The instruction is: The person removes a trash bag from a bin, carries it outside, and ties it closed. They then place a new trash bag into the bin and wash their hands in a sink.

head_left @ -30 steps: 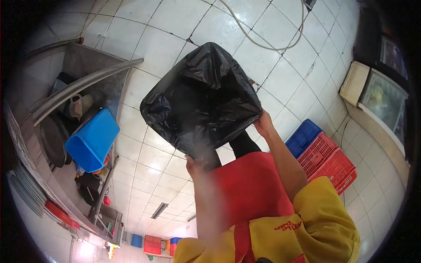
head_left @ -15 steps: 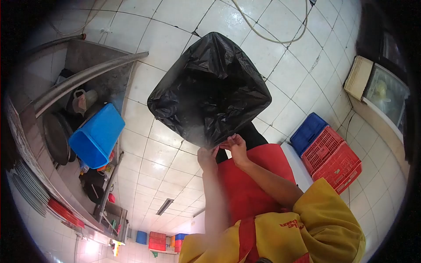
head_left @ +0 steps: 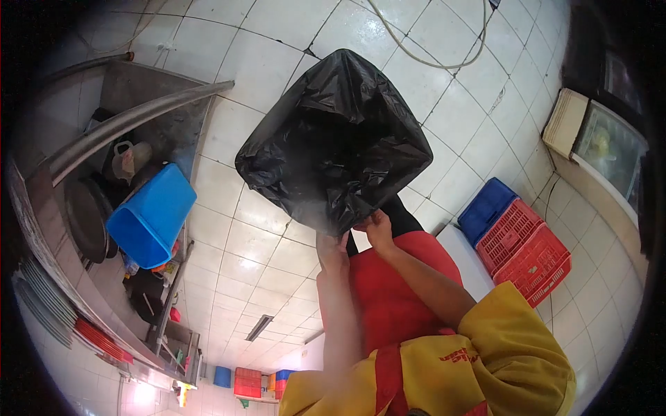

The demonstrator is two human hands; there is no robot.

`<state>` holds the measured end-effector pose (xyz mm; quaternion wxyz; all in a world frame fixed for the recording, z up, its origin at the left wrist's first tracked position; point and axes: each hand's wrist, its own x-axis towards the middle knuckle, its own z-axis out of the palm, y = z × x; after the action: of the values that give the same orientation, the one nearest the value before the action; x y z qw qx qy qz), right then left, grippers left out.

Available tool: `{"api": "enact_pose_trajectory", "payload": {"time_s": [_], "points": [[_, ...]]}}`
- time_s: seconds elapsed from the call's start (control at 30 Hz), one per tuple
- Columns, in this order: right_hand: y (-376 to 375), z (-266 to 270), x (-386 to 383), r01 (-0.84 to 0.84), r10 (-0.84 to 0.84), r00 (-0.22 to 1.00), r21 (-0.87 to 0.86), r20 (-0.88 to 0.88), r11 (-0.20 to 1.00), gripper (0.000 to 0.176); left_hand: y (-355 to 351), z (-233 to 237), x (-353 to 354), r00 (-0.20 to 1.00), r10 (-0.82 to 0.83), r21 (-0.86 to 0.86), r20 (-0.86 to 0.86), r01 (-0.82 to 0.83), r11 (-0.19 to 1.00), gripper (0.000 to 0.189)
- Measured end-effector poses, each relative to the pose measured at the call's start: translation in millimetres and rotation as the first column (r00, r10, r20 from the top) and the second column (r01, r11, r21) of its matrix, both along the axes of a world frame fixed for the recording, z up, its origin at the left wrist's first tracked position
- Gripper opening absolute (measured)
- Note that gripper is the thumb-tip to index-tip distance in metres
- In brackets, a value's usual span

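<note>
Where the bag hangs: black bag (head_left: 336, 139), centre, over the tiled floor (head_left: 263, 62).
Left hand (head_left: 331, 248): closed, pinching the bag's near edge.
Right hand (head_left: 379, 227): gripping the same edge, just beside.
Left: blue bucket (head_left: 149, 215).
Right: red crates (head_left: 531, 253).

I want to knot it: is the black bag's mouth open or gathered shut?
Gathered shut: left hand and right hand pinch together the mouth of the black bag.

one black bag (head_left: 333, 132), one blue bin (head_left: 149, 218), two red crates (head_left: 527, 256)
</note>
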<state>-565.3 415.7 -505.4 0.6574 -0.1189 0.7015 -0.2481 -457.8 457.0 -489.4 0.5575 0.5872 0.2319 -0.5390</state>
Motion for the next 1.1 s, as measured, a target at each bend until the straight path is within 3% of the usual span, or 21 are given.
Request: {"api": "enact_pose_trajectory", "payload": {"time_s": [0.07, 0.1, 0.13, 0.17, 0.2, 0.23, 0.3, 0.33, 0.37, 0.4, 0.47, 0.53, 0.57, 0.63, 0.67, 0.73, 0.77, 0.83, 0.97, 1.03, 1.1], "points": [[-0.1, -15.8, -1.3, -0.013, 0.013, 1.0, -0.021, -0.014, 1.0, 0.019, 13.6, -23.6, 4.2, 1.0, -0.02, -0.012, -0.025, 0.019, 1.0, 0.024], [0.1, -23.8, -3.7, -0.028, 0.026, 0.999, -0.048, -0.033, 0.998, 0.02, 20.7, -40.9, 8.1, 0.907, -0.375, 0.025, 0.19, 0.378, 0.926, 0.029], [7.6, -37.3, -9.8, -0.03, 0.028, 0.999, -0.051, -0.037, 0.998, 0.02, 23.2, -52.7, 11.1, 0.652, -0.662, 0.133, 0.369, 0.668, 0.732, 0.034], [18.1, -55.0, -17.7, -0.159, 0.152, 0.973, -0.029, -0.172, 0.987, 0.019, 18.6, -58.5, 14.2, 0.655, -0.659, 0.128, 0.369, 0.667, 0.734, 0.034], [22.0, -64.9, -22.6, -0.28, 0.27, 0.915, 0.009, -0.3, 0.96, 0.019, 11.2, -64.6, 18.1, 0.868, -0.477, -0.004, 0.138, 0.482, 0.876, 0.038], [12.8, -55.2, -23.7, -0.281, 0.27, 0.914, 0.006, -0.304, 0.96, 0.019, 7.0, -69.0, 21.7, 0.959, -0.25, -0.071, -0.13, 0.243, 0.967, 0.041], [-20.4, -18.7, -21.7, -0.078, 0.076, 0.996, 0.058, 0.036, 0.995, 0.017, -4.9, -60.5, 29.8, 0.938, -0.338, -0.105, -0.07, 0.33, 0.938, 0.042], [-25.5, -10.8, -25.0, -0.078, 0.076, 0.996, 0.058, 0.035, 0.995, 0.017, -5.4, -54.7, 35.7, 0.907, -0.422, -0.122, -0.009, 0.418, 0.9, 0.043], [-29.3, -6.1, -35.3, 0.035, -0.032, 0.999, 0.118, -0.022, 0.992, 0.02, 0.2, -56.5, 43.6, 0.956, -0.277, 0.05, -0.097, 0.283, 0.958, 0.04], [-37.0, -2.8, -47.2, 0.148, -0.136, 0.987, 0.166, -0.085, 0.975, 0.023, 7.7, -55.3, 53.1, 0.957, -0.275, 0.042, -0.096, 0.28, 0.959, 0.04], [-50.1, -13.3, -76.5, -0.033, -0.084, 0.773, -0.172, -0.629, 0.985, 0.028, -1.1, -37.6, 65.6, 0.861, -0.436, 0.271, 0.264, 0.367, 0.89, 0.035], [-109.1, 21.6, -85.7, -0.48, -0.099, 0.283, -0.23, -0.954, 0.846, 0.025, -40.9, 2.2, 64.9, 0.75, -0.415, 0.301, 0.516, 0.294, 0.907, 0.033], [-137.8, 35.4, -86.1, -0.486, -0.098, 0.287, -0.233, -0.953, 0.843, 0.025, -58.4, 14.8, 63.9, 0.71, -0.396, 0.258, 0.582, 0.301, 0.918, 0.044], [-183.1, 46.2, -89.1, -0.808, -0.08, 0.267, -0.269, -0.96, 0.524, 0.023, -86.2, 21.2, 56.9, 0.771, -0.374, 0.238, 0.515, 0.291, 0.927, 0.045], [-198.9, 38.9, -83.7, -0.693, 0.3, 0.609, -0.308, -0.734, 0.652, 0.025, -105.5, 26.7, 52.9, 0.826, -0.347, 0.206, 0.444, 0.283, 0.937, 0.046], [-207.5, 13.6, -103.0, -0.704, 0.433, 0.591, -0.173, -0.681, 0.689, 0.031, -118.2, 29.4, 54.0, 0.84, -0.379, 0.298, 0.389, 0.275, 0.914, 0.055], [-218.6, 12.0, -107.8, -0.706, 0.427, 0.59, -0.182, -0.685, 0.684, 0.031, -109.7, 16.1, 60.8, 0.951, -0.182, 0.073, 0.25, 0.169, 0.983, 0.061], [-239.7, 8.4, -112.0, -0.346, 0.3, 0.932, -0.258, -0.204, 0.902, 0.036, -88.0, -3.5, 85.3, 0.993, 0.071, -0.166, -0.098, -0.086, 0.982, 0.078], [-304.2, 16.9, -70.3, -0.311, 0.308, 0.95, -0.24, -0.05, 0.92, 0.038, -108.4, -24.9, 132.1, 0.984, 0.16, -0.209, -0.078, -0.173, 0.963, 0.066], [-337.4, 9.3, -46.8, -0.533, 0.531, 0.846, -0.134, -0.051, 0.836, 0.034, -135.5, -33.4, 146.9, 0.997, -0.063, -0.131, -0.034, 0.058, 0.99, 0.056], [-356.8, -14.9, -32.9, -0.58, 0.589, 0.807, -0.135, 0.036, 0.803, 0.032, -142.1, -47.2, 158.8, 0.985, -0.17, -0.133, -0.008, 0.168, 0.977, 0.052]]}}
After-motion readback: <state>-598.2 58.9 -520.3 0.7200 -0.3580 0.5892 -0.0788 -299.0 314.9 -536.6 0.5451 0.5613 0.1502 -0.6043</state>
